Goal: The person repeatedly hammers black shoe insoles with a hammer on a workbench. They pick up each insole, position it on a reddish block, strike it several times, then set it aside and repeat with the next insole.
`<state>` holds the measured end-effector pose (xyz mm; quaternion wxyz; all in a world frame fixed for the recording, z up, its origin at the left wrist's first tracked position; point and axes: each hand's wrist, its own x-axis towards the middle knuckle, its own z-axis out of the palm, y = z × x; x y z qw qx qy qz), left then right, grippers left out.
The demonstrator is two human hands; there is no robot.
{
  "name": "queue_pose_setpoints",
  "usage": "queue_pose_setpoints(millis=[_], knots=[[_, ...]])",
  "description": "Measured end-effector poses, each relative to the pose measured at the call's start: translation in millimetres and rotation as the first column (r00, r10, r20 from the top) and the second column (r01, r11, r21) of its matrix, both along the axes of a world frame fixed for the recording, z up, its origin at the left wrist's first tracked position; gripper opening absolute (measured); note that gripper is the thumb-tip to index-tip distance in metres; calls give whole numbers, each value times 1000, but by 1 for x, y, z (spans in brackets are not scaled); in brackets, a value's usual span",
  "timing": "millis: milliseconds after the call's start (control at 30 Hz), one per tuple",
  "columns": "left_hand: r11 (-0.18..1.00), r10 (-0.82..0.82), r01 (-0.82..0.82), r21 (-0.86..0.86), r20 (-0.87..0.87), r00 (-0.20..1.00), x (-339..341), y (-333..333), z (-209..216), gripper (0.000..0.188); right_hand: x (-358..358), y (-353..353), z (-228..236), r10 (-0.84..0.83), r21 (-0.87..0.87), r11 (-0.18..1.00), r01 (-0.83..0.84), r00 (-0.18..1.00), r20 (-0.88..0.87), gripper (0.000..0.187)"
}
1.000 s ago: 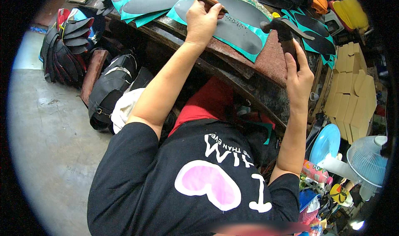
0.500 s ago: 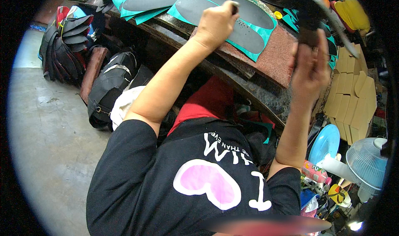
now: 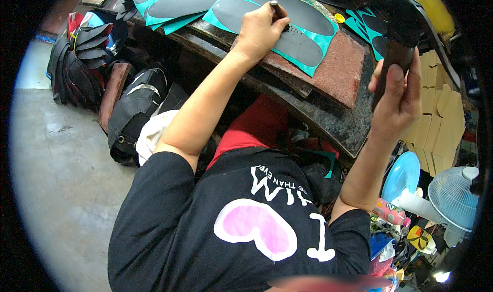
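Observation:
My left hand is closed around a slim metal punch, held upright over a teal sheet with grey sole shapes. Small round holes dot the soles beside my fingers; the punch's lower end is hidden by the hand. Raised at the right, my right hand grips the dark brown handle of a hammer-like tool. Black wrapping covers its top, where a long, curved dark head crosses. Beneath the teal sheet lies a reddish-brown board on the worn bench.
More teal sheets with grey soles lie at the bench's left. A yellow round piece sits beyond the board. Folded cardboard, a blue stool-like disc and a fan stand right. Black bundled pieces and a bag are left.
My right hand has moved up and right with the hammer-like tool, which was blurred before. The left hand has shifted slightly left, still holding the punch.

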<state>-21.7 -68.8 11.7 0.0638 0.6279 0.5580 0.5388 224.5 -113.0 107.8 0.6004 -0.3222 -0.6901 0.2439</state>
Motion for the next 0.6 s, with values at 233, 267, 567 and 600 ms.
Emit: queue_pose_setpoints(millis=[233, 267, 567, 600], knots=[[998, 39, -37, 42, -35, 999, 9, 1, 4, 16, -4, 20, -44, -57, -166, 976, 141, 899, 434, 38], [998, 25, -13, -57, 227, 974, 3, 3, 4, 14, 4, 20, -48, -55, -180, 973, 148, 896, 441, 38], [985, -39, 89, -146, 315, 948, -16, 1, -2, 14, 10, 18, -38, -60, -118, 986, 115, 918, 391, 40], [981, -48, 103, -165, 307, 951, -16, 0, -1, 14, 7, 17, -30, -26, -130, 989, 75, 939, 344, 40]])
